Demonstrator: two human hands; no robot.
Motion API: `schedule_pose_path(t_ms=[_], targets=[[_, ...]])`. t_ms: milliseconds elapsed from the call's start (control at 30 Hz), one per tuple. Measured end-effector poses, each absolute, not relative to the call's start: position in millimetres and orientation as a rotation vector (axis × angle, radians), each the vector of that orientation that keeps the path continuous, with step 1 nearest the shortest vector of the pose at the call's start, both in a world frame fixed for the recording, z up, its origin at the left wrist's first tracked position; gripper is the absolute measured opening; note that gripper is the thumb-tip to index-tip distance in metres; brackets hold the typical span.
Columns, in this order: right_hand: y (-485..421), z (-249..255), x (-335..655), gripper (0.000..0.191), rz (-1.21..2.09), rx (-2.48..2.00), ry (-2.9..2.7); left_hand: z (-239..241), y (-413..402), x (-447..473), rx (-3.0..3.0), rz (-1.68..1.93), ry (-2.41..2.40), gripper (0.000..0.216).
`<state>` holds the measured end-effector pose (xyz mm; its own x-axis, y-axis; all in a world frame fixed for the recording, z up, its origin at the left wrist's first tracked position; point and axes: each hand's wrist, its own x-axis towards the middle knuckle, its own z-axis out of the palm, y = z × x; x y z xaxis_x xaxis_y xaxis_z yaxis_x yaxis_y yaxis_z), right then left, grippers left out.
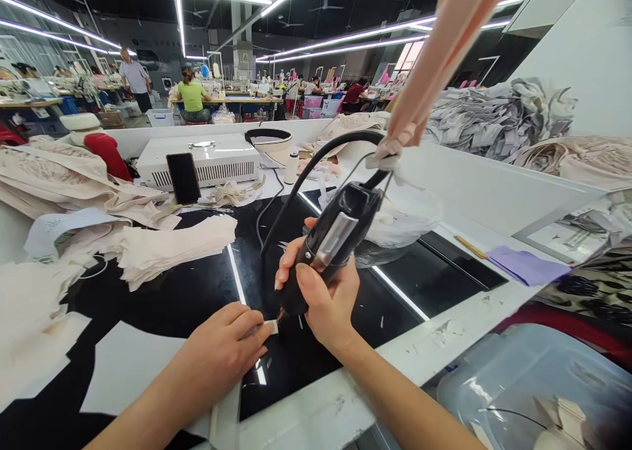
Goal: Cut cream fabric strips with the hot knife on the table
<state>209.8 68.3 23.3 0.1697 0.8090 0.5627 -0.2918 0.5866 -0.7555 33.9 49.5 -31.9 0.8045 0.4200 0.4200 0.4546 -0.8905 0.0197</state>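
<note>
My right hand (320, 292) is wrapped round a black corded hand tool (336, 239) with a metal clip, its tip pointing down at the glossy black worktop (197, 292). The tool's cable (316, 160) loops up and back. It hangs from a pale fabric strap (434, 49) overhead. My left hand (227, 351) presses a small pale fabric piece (270, 327) flat against the worktop, right under the tool's tip. The fingers are closed together on the piece.
A stack of cream fabric pieces (168, 246) lies at the left, with more cloth (59, 174) behind. A phone (183, 177) leans on a white machine (207, 157). Grey cloth heaps (498, 118) sit at the right. A clear plastic bin (533, 391) stands below. People work at far tables.
</note>
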Motion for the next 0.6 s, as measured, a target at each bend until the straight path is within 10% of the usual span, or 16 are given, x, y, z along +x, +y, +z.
schedule_pose_path(t_ms=[600], targets=[[56, 27, 206, 0.035, 0.889, -0.630, -1.110, -23, 43, 22, -2.958, -0.671, -0.719, 0.031]])
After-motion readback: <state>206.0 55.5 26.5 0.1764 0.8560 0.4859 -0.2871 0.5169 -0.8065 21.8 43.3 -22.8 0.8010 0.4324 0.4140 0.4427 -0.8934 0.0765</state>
